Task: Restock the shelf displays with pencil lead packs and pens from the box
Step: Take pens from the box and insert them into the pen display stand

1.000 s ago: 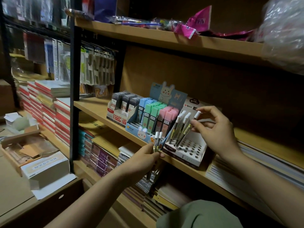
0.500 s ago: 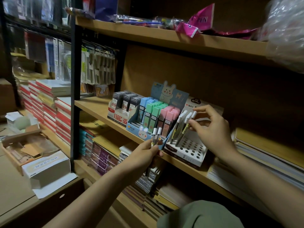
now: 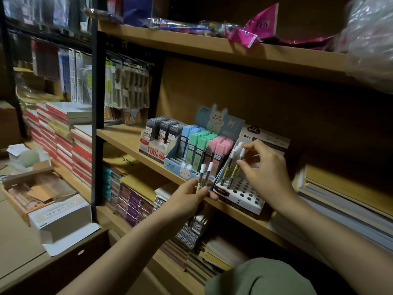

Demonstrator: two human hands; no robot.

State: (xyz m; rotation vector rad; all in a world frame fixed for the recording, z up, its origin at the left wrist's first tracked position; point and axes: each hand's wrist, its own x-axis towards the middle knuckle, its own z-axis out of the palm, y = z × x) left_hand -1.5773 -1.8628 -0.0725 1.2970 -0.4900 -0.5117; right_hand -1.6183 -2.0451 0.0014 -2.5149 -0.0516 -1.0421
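Note:
On the middle wooden shelf (image 3: 123,138) stands a white pen display (image 3: 244,198) with rows of round holes, several white-capped pens (image 3: 230,165) upright in its back left corner. My right hand (image 3: 266,175) pinches one of those pens at the display. My left hand (image 3: 187,198) grips two more white-capped pens (image 3: 205,174) just in front of the shelf edge. To the left are a blue rabbit display (image 3: 182,169) of blue, green and pink lead packs (image 3: 200,146) and a white display of grey lead packs (image 3: 162,129).
An open cardboard box (image 3: 32,190) and a white carton (image 3: 61,213) sit on the low surface at left. Stacked notebooks (image 3: 63,133) fill the left shelves; books (image 3: 348,201) lie right of the pen display. The upper shelf (image 3: 212,47) holds pink packets and plastic bags.
My right hand has lowered the pen it pinches down into the display beside the others. My left hand with its two pens has stayed by the shelf edge.

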